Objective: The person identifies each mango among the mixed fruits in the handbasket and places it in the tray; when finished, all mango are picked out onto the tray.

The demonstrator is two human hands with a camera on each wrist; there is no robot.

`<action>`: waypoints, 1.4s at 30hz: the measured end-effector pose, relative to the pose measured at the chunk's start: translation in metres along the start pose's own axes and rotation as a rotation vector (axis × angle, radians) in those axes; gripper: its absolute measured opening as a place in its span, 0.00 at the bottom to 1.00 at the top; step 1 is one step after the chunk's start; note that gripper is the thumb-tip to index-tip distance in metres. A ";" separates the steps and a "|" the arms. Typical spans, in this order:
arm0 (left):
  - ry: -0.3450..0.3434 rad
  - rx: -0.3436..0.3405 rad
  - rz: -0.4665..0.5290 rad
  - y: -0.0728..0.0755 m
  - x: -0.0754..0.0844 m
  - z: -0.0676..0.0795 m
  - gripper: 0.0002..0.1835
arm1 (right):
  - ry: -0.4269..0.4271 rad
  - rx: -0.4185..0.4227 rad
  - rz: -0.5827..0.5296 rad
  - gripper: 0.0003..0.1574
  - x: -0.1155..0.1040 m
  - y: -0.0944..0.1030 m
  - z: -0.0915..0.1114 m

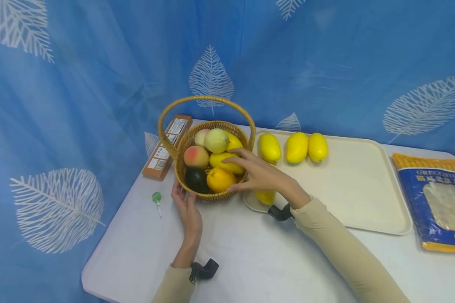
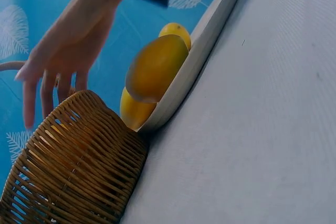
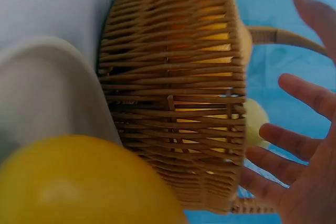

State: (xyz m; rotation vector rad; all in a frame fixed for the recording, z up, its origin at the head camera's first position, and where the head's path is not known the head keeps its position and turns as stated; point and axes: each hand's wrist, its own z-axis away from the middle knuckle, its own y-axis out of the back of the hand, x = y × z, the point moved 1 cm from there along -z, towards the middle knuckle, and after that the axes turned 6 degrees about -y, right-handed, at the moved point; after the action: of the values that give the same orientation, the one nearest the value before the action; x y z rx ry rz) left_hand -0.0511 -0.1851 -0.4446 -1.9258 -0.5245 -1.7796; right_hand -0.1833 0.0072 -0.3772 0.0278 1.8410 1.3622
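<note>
A wicker basket (image 1: 169, 148) with a hooped handle holds peaches, a pale green round fruit (image 1: 216, 140), yellow mangoes (image 1: 227, 163), an orange-yellow fruit (image 1: 220, 179) and a dark green avocado (image 1: 196, 180). My right hand (image 1: 263, 170) reaches over the basket's right rim, fingers spread above the fruit; in the right wrist view nothing lies between the fingers (image 3: 286, 141). Low on the basket's front left side, my left hand (image 1: 188, 210) touches the wicker with fingers and thumb. The left wrist view shows the basket wall (image 2: 84, 156) but not that hand.
Right of the basket, a cream tray (image 1: 349, 181) carries several yellow mangoes (image 1: 297, 147), one partly beneath my right wrist. A blue and yellow pasta bag (image 1: 436, 202) lies at far right. Left are a brown box (image 1: 157, 163) and a green lollipop (image 1: 157, 197). A blue curtain hangs behind.
</note>
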 end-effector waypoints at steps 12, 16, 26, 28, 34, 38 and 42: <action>-0.013 -0.011 0.019 0.001 -0.004 -0.002 0.31 | -0.088 -0.205 0.115 0.40 0.005 -0.012 -0.047; -0.014 -0.017 0.002 0.000 -0.001 -0.002 0.31 | -0.077 -0.258 0.143 0.42 0.003 -0.011 -0.052; -0.014 -0.025 -0.002 0.001 0.001 0.000 0.31 | -0.100 -0.333 0.170 0.48 0.003 -0.015 -0.060; -0.019 -0.024 0.000 0.001 0.001 0.001 0.31 | -0.108 -0.325 0.180 0.48 0.004 -0.016 -0.061; -0.027 -0.017 0.006 0.002 0.001 0.001 0.31 | -0.093 -0.255 0.204 0.42 0.005 -0.020 -0.061; -0.028 -0.019 0.004 0.001 0.001 0.002 0.31 | -0.064 -0.207 0.214 0.38 0.006 -0.020 -0.059; -0.031 -0.021 -0.004 0.001 0.003 0.002 0.31 | -0.071 -0.215 0.230 0.37 0.006 -0.017 -0.058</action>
State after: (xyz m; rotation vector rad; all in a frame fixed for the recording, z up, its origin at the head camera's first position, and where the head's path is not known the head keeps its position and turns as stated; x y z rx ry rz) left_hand -0.0487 -0.1850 -0.4421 -1.9701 -0.5232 -1.7674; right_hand -0.2152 -0.0424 -0.3903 0.1792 1.6625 1.6911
